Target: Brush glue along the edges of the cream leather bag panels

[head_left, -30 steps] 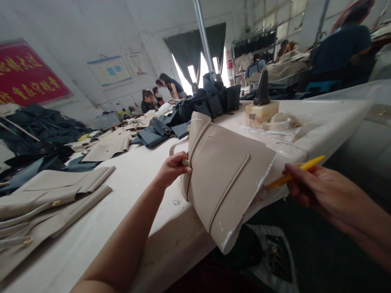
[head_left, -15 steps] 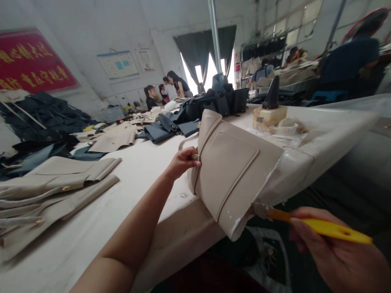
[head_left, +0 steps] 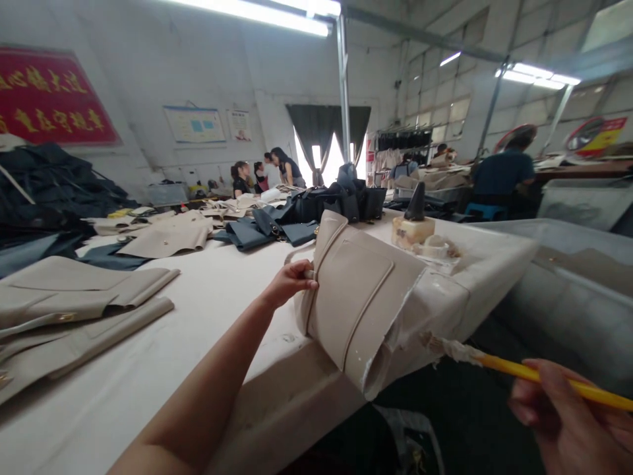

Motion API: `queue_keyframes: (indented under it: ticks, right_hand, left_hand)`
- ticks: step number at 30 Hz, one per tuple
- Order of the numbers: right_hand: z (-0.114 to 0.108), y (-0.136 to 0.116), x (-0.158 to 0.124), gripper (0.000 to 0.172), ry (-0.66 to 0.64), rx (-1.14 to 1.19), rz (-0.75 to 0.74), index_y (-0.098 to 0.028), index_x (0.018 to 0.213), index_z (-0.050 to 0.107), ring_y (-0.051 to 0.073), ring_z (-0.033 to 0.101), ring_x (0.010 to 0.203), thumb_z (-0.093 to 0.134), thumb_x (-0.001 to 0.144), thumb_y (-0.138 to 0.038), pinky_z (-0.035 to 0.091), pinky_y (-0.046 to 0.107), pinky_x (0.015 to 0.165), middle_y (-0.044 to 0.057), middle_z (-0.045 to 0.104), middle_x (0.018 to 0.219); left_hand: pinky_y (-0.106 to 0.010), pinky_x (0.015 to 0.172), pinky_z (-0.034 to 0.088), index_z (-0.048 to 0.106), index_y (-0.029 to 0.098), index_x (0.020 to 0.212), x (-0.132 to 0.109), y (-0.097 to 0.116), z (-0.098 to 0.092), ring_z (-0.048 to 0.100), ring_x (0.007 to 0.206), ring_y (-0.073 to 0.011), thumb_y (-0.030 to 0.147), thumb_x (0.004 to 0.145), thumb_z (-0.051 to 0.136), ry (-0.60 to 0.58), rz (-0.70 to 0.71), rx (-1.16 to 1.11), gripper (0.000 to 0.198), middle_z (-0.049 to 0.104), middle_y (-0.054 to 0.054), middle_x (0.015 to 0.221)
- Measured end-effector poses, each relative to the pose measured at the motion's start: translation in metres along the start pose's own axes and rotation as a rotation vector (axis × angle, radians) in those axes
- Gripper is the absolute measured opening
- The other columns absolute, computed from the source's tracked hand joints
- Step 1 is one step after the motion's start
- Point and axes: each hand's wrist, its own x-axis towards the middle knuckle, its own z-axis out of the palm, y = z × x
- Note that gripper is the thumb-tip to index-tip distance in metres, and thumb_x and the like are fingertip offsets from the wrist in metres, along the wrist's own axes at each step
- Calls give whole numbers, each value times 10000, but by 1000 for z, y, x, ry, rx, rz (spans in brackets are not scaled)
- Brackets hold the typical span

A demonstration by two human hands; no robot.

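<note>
My left hand [head_left: 295, 280] pinches the side of a beige leather bag piece [head_left: 357, 290], which is curled over and hangs partly past the table's front edge. White glue lies along the piece's right-hand rim, and a few white specks dot its face. In my right hand [head_left: 568, 409] is a yellow-handled glue brush [head_left: 499, 365], gripped with the fingers closed. Its bristle end, caked with pale glue, points left and sits apart from the rim, to the right of it.
On the white-covered table [head_left: 217, 316] are flat beige bag pieces [head_left: 84, 297] at left and dark blue bags [head_left: 341, 201] behind. A block-like glue container with a black cone [head_left: 415, 203] stands at right. Beyond it is a translucent plastic bin [head_left: 568, 290]. Several people work farther back.
The brush has moved right, off the leather rim, with my right hand. My left hand keeps its pinch on the bag piece. The view has tilted up, showing more ceiling lights.
</note>
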Motion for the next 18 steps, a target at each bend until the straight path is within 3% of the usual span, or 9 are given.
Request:
queue_keyframes:
  ticks: [3,5,8,12,18]
  right_hand:
    - [1,-10,9,439,49,163,96,-266,674,708,142,402,638,948,480,-577,406,191,444,41,494,677]
    - [-2,-13,15,440,73,244,129,-228,677,712,129,379,637,975,452,-500,401,160,443,35,478,671]
    - [-5,-18,28,299,120,337,167,-184,696,710,115,385,616,922,566,-349,404,143,434,27,472,663]
    - [-3,-34,64,60,278,408,224,-116,679,648,88,411,501,636,722,-156,364,133,372,19,477,611]
    - [27,-55,160,229,240,347,148,-119,768,559,74,465,493,446,965,-84,411,146,427,-11,514,650]
  left_hand:
    - [-225,568,306,554,131,643,0,1,0,399,620,-77,376,528,933,11,-1,-5,465,422,46,668]
    - [-226,566,307,546,132,638,0,2,2,399,619,-77,372,532,930,18,5,0,465,427,44,670]
    - [-229,571,313,538,136,643,0,4,3,402,621,-81,378,534,921,34,10,23,465,431,43,669]
    - [-229,552,284,555,143,683,1,9,2,369,601,-78,357,543,883,84,-3,96,416,398,56,659]
    - [-252,593,309,592,152,656,5,23,4,401,663,-115,275,566,798,105,48,428,257,447,32,677]
